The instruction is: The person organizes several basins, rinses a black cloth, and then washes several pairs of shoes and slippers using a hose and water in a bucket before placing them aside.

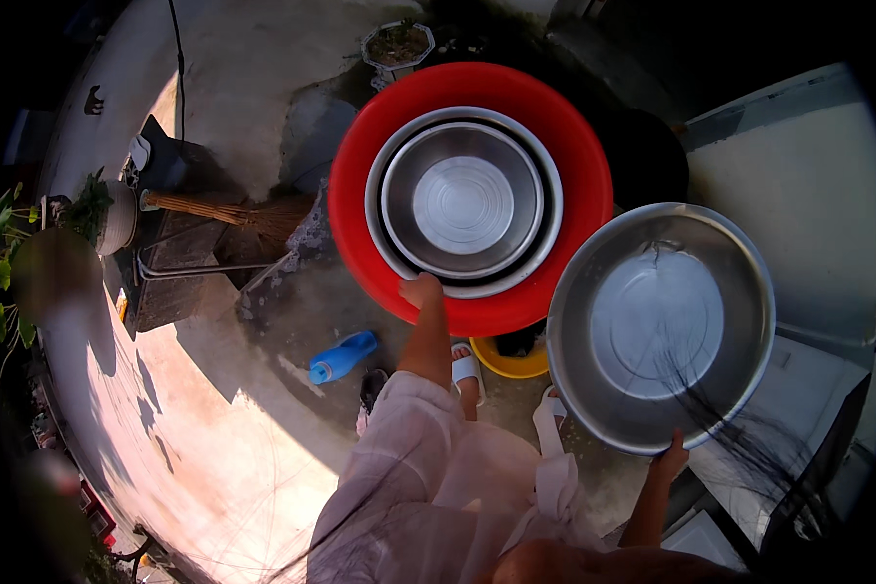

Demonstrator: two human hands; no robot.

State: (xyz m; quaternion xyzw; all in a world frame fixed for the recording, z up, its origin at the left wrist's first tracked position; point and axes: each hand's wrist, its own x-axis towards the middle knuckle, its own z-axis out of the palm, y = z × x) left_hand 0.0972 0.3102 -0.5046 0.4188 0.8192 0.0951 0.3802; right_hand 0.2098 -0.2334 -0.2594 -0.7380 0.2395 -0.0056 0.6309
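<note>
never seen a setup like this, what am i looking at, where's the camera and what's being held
There is no robot here, just a person's two bare hands. The single picture comes from a wide fisheye camera on their head, looking down, so straight edges bend near its rim. The right hand grips the rim of a large metal basin. The left hand is at the near rim of two nested metal basins, which sit inside a red basin; its exact grip is unclear. A blue bottle lies on the ground.
</note>
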